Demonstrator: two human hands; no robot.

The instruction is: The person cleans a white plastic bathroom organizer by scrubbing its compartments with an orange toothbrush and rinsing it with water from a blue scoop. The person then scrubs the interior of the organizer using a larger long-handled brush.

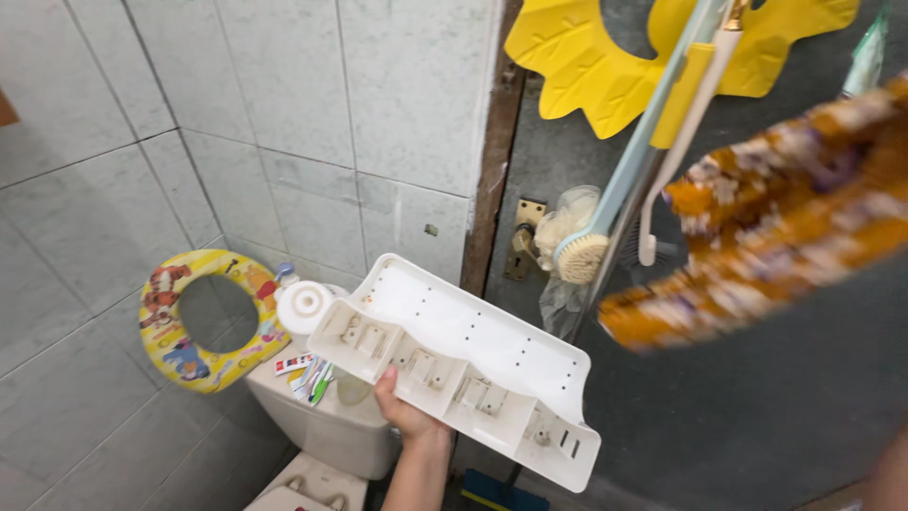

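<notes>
Gripping the white plastic rack by its lower edge, the left hand held it tilted above the toilet tank. Right hand wasn't visible, so its state couldn't be told; a blurred orange patterned sleeve crossed at right. Yellow child toilet seat leaned on the tiled wall, back brush hung near the door.

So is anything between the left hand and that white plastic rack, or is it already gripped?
Nothing visible stands between them. The left hand grips the white plastic rack at its lower front edge, holding it up above the toilet tank. The right hand is not clearly visible; only a blurred orange patterned cloth shows at right.
</notes>
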